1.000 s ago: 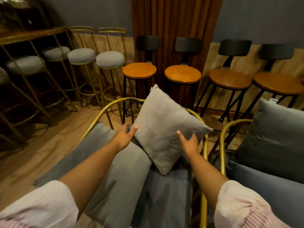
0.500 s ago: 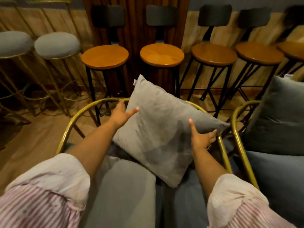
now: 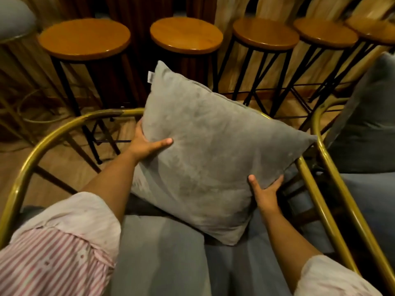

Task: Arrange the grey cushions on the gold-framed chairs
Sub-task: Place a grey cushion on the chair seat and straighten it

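Head view: we clamp both hands, left (image 3: 145, 144) and right (image 3: 265, 193), on the cushion (image 3: 209, 159); tilted cornerwise, it could slide off the chair (image 3: 307, 174).

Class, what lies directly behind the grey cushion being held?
Behind the cushion, the gold frame curves out on both sides; its middle stretch is covered. Wooden stools stand further back.

Ahead of me, round wooden stools (image 3: 84, 38) on black legs, brown curtain (image 3: 136, 9), warm wooden floor (image 3: 70, 174).

gold-framed chair (image 3: 53, 137) — grey cushion (image 3: 205, 154), seat pad (image 3: 162, 259)
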Motion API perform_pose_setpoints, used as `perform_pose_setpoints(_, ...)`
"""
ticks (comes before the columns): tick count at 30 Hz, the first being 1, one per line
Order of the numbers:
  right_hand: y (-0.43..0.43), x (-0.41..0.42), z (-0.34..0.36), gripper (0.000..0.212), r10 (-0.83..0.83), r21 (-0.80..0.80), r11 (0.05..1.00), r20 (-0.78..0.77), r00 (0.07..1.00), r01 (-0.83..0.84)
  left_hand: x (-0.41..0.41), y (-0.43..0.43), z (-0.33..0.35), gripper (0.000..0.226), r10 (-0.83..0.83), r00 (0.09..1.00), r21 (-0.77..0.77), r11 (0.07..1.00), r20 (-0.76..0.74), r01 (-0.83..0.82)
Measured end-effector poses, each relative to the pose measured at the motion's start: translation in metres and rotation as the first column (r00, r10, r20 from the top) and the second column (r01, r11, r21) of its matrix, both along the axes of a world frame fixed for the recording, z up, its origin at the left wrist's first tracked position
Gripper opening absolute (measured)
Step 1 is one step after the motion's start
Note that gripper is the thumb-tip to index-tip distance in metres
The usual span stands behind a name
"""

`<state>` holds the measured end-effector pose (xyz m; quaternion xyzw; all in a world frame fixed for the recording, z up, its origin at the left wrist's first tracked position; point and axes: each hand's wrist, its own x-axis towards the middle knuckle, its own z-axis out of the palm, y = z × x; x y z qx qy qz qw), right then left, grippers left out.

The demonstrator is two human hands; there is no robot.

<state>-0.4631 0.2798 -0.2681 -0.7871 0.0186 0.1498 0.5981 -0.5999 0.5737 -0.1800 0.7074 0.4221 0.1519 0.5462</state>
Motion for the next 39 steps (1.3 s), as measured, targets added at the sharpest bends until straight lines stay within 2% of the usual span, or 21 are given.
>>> perform_pose_setpoints(2, -0.002, -0.005, -0.007, 0.109, 0.012, -0.019, 1.000, 0.012, 1.000, -0.012, -0.004, 0.001, -0.008, 0.114, 0.028, 0.999, -0.029, 0.999, -0.032, -0.029)
perform_pose_setpoints(6, 0.002, -0.015, 0.011, 0.109, -0.046, 0.039, 0.998, -0.029, 0.999, 0.047, -0.006, -0.006, 0.004, 0.105, 0.075, 0.997, 0.007, 0.997, -0.031, -0.075)
perform_pose_setpoints(11, -0.005, -0.015, 0.075, 0.127, -0.046, 0.165, 0.985, -0.071, 0.996, 0.057, -0.006, -0.028, 0.066, 0.095, 0.123, 0.988, 0.079, 0.988, 0.089, -0.130)
perform_pose_setpoints(14, -0.017, -0.013, 0.126, 0.121, -0.034, 0.205, 0.978, -0.029, 0.999, 0.039, -0.010, -0.044, 0.113, 0.095, 0.096, 0.983, 0.083, 0.990, 0.159, -0.110)
perform_pose_setpoints(18, -0.049, -0.012, 0.182, 0.090, -0.051, 0.221, 0.974, 0.035, 0.998, 0.042, -0.029, -0.075, 0.169, 0.109, 0.052, 0.989, 0.107, 0.992, 0.140, -0.067)
perform_pose_setpoints(21, -0.084, -0.015, 0.212, 0.102, -0.025, 0.219, 0.976, 0.027, 0.999, 0.018, -0.043, -0.109, 0.196, 0.115, 0.050, 0.996, 0.102, 0.993, 0.081, -0.058)
perform_pose_setpoints(25, -0.147, -0.020, 0.244, 0.100, -0.018, 0.245, 0.969, 0.016, 1.000, 0.014, -0.051, -0.176, 0.214, 0.107, 0.048, 0.992, 0.081, 0.995, 0.120, -0.058)
perform_pose_setpoints(27, -0.185, -0.022, 0.255, 0.111, -0.006, 0.265, 0.964, 0.014, 1.000, 0.002, -0.051, -0.214, 0.220, 0.115, 0.043, 0.993, 0.067, 0.996, 0.107, -0.050)
perform_pose_setpoints(32, -0.291, -0.013, 0.273, 0.091, -0.003, 0.280, 0.960, 0.042, 0.999, -0.009, -0.042, -0.316, 0.229, 0.114, 0.021, 0.996, 0.047, 0.999, 0.082, -0.025)
perform_pose_setpoints(39, -0.397, 0.019, 0.280, 0.089, -0.013, 0.206, 0.979, 0.040, 0.999, 0.005, -0.003, -0.413, 0.214, 0.125, -0.030, 0.999, -0.013, 0.999, 0.043, 0.031)
